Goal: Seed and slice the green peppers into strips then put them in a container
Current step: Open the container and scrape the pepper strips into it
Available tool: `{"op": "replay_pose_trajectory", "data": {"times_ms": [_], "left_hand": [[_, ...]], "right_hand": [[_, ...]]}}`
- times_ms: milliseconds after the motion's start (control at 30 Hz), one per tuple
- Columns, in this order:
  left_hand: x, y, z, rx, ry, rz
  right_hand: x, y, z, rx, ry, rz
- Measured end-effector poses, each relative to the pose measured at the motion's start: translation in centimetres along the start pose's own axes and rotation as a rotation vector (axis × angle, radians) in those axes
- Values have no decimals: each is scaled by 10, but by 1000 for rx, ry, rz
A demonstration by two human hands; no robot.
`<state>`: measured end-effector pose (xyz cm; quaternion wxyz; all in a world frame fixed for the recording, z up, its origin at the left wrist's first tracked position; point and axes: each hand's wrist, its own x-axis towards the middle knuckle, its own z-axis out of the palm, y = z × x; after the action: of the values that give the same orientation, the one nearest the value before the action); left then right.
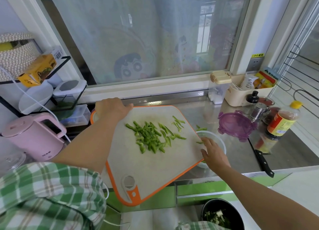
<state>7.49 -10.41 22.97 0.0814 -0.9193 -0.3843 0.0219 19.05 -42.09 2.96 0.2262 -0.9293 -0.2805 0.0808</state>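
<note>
My left hand (110, 109) grips the board (146, 169) corner; right hand (214, 153), fingers spread, over the bowl (220, 141); strips (150, 138) between them.

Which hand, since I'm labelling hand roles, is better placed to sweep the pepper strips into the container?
Right: the right hand lies open over the container, beside the pepper strips; the left hand grips the cutting board.

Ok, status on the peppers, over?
Left hand grips cutting board corner. Right hand spread at board edge, over container. Pepper strips mostly on board, few by the rim. Knife and lid lie clear.
</note>
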Motion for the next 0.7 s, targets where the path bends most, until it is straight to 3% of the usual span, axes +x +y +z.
{"op": "replay_pose_trajectory", "data": {"times_ms": [100, 233, 367, 500, 567, 700], "left_hand": [[-1, 2, -2, -7, -6, 9], [-3, 1, -4, -15, -2, 4], [-4, -1, -5, -16, -15, -4], [-6, 1, -7, -16, 0, 0], [-8, 2, -6, -18, 3, 2], [-8, 10, -3, -40, 3, 1]], "right_hand": [[5, -7, 0, 19, -96, -151], [4, -2, 6, -19, -186, 96], [-1, 0, 6, -5, -226, 26], [0, 0, 0, -27, -195, 136], [5, -14, -4, 68, -149, 41], [12, -80, -21, 332, -14, -363]]}}
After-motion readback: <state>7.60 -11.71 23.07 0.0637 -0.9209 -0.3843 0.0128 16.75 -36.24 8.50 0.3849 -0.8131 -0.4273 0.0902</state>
